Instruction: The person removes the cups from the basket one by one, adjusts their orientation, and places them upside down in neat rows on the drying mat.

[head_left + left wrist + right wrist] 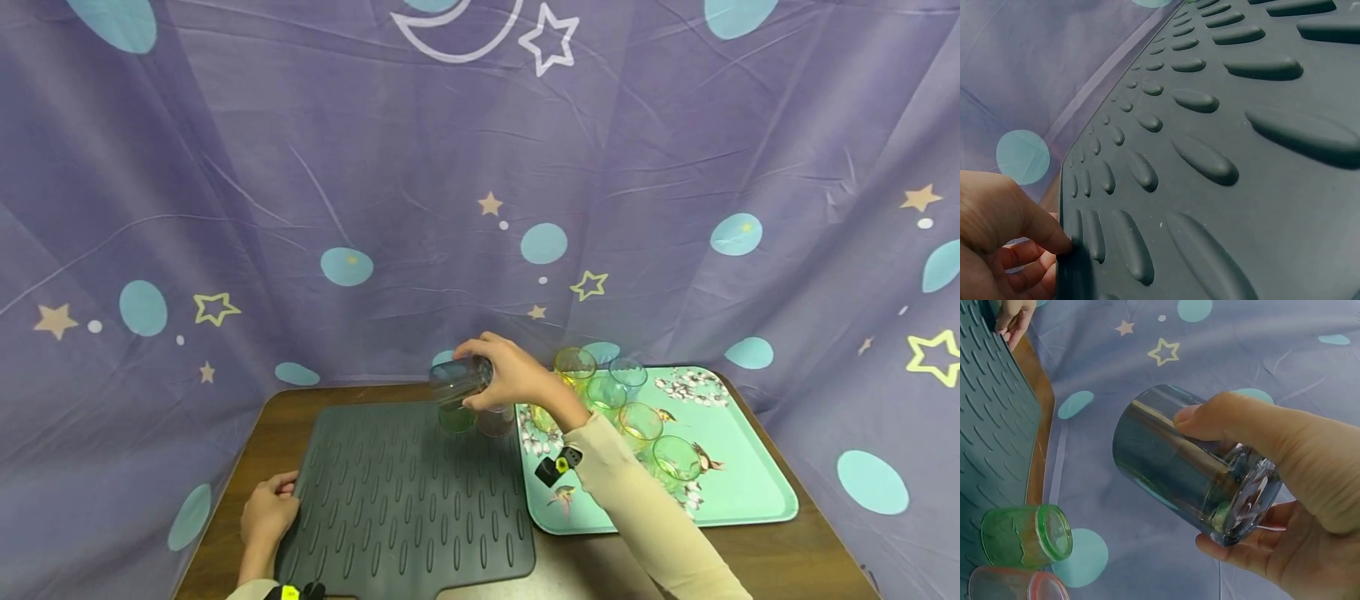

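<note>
My right hand (510, 375) grips a smoky blue-grey drinking glass (1169, 456), tilted on its side above the back right of a dark grey drying mat (397, 500). In the right wrist view, thumb and fingers hold it near its thick base, the mouth facing away from the palm. Just below, a green glass (1013, 534) and a pinkish glass (1004, 584) stand side by side on the mat, apparently base up. At the mat's left edge, my left hand (268, 510) pinches the rim, thumb on top and the other fingers curled beside it, partly hidden.
To the right lies a mint-green tray (750, 492) with a flower and bird print. Several coloured glasses stand on it, among them a blue glass (628, 375) and a yellow glass (575, 364). My right forearm crosses the tray's left part. A purple curtain (420, 183) hangs behind the wooden table (810, 567).
</note>
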Motion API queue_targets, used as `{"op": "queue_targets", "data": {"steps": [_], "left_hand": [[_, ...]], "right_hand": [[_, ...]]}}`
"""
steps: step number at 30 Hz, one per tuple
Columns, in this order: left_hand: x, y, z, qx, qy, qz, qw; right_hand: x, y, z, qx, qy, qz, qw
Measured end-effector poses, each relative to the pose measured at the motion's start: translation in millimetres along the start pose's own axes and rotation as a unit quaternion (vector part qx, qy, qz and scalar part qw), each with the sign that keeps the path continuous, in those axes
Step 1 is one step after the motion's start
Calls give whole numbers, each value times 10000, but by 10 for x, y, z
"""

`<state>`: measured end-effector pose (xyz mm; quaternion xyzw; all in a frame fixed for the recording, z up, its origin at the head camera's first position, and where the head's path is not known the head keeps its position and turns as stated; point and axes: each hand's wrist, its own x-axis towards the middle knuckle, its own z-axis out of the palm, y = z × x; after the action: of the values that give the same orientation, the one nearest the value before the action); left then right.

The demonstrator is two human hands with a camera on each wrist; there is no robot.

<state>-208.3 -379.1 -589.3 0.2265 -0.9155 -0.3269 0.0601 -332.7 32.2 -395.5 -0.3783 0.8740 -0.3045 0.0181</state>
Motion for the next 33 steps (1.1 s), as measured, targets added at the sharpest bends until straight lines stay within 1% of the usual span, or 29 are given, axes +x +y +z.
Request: {"op": "queue_targets", "data": {"steps": [4, 11, 14, 18, 25, 33], "left_hand": [[-6, 10, -7, -2, -37, -23, 10000], [-1, 3, -11, 16, -146, -125, 9998], [-1, 2, -10, 31, -180, -141, 9997], [4, 0, -6, 24, -164, -79, 9998], [10, -14, -17, 8, -126, -42, 9999], [14, 1, -50, -35, -267, -57, 9996]], "right_hand": [[57, -35, 40, -35, -73, 7, 10000], [176, -123, 117, -30, -244, 158, 9996], [239, -164, 146, -160, -291, 227, 9992], [334, -221, 176, -428, -397, 291, 9979], [523, -289, 259, -704, -677, 367, 9945], [703, -312, 365, -969, -827, 235, 9916]]}}
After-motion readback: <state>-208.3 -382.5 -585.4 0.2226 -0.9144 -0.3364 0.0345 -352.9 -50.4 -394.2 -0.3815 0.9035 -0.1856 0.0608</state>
